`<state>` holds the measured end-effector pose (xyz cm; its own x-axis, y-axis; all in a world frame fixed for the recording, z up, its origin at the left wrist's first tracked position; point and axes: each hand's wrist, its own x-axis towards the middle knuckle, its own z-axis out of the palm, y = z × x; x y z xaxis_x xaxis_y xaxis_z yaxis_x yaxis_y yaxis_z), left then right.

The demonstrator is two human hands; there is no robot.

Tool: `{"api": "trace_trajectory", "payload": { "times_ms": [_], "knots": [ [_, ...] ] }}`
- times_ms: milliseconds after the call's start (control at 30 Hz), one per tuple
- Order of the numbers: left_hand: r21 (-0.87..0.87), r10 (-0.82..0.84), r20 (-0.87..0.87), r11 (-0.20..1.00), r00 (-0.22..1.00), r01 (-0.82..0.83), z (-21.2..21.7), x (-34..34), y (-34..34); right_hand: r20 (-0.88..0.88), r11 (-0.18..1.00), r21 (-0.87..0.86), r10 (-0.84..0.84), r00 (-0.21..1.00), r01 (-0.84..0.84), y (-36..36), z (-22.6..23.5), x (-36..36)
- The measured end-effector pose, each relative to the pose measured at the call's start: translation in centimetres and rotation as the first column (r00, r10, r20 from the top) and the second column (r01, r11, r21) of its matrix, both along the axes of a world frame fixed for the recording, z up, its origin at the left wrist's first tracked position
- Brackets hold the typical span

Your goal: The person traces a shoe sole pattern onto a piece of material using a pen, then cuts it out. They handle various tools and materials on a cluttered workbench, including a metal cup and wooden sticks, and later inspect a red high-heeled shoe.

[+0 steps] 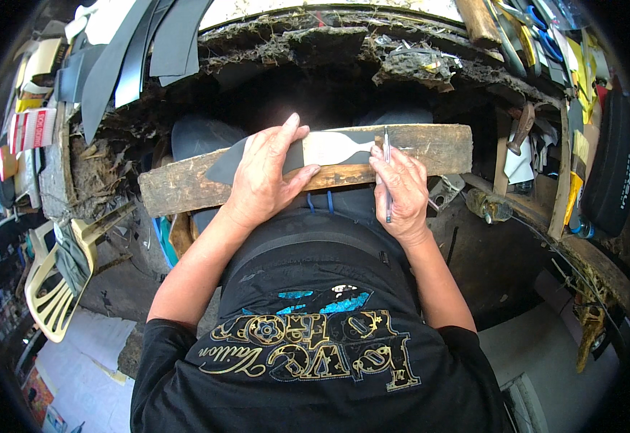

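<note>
Leather, a dark flat strip (307, 150) with a paler, waisted shape marked on it, is laid along a worn wooden plank (430, 148) held across the person's lap. The strip is pressed flat by the left hand (264, 177), its fingers spread open over the leather and the thumb stretched along the plank's near edge. A slim metal-tipped tool (387, 177), like a pen or scribe, is gripped upright in the right hand (401, 191), with the fingers closed around its shaft and its tip set on the pale shape, just right of the left thumb. The plank is seen to run from left to right, its left end bare and chipped. Beyond it, at the far side, a rough, crumbling bench (329, 43) littered with scraps is shown. Dark sheets of material (134, 50) are stacked at the far left. A cream plastic chair (51, 289) stands at the near left. Tools, among them a wooden-handled hammer (522, 126), are ranged along the right side.
</note>
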<state>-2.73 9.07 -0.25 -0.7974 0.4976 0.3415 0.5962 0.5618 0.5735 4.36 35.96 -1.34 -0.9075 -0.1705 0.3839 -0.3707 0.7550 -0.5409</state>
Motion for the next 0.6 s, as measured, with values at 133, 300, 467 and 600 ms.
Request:
{"api": "trace_trajectory", "payload": {
  "times_ms": [133, 300, 467, 600],
  "knots": [
    [0.009, -0.002, -0.003, 1.000, 1.000, 0.002, -0.1, 0.0, 0.1, -0.003, 1.000, 0.007, 0.002, 1.000, -0.002, 0.0, -0.1, 0.0],
    [-0.047, -0.031, -0.011, 0.998, 0.999, 0.030, 0.8, -0.3, 0.3, 0.007, 1.000, 0.003, 0.010, 1.000, -0.010, 0.1, -0.1, 0.1],
    [-0.257, -0.078, -0.094, 0.965, 0.993, 0.052, 2.4, -0.1, 1.3, 0.021, 1.000, -0.009, 0.013, 1.000, -0.013, 0.1, -0.3, 0.1],
    [-0.398, -0.202, 0.012, 0.898, 0.979, 0.190, 3.1, 0.5, 3.4, -0.013, 1.000, 0.012, 0.001, 1.000, -0.001, -0.1, -0.4, -0.1]
  ]
}}
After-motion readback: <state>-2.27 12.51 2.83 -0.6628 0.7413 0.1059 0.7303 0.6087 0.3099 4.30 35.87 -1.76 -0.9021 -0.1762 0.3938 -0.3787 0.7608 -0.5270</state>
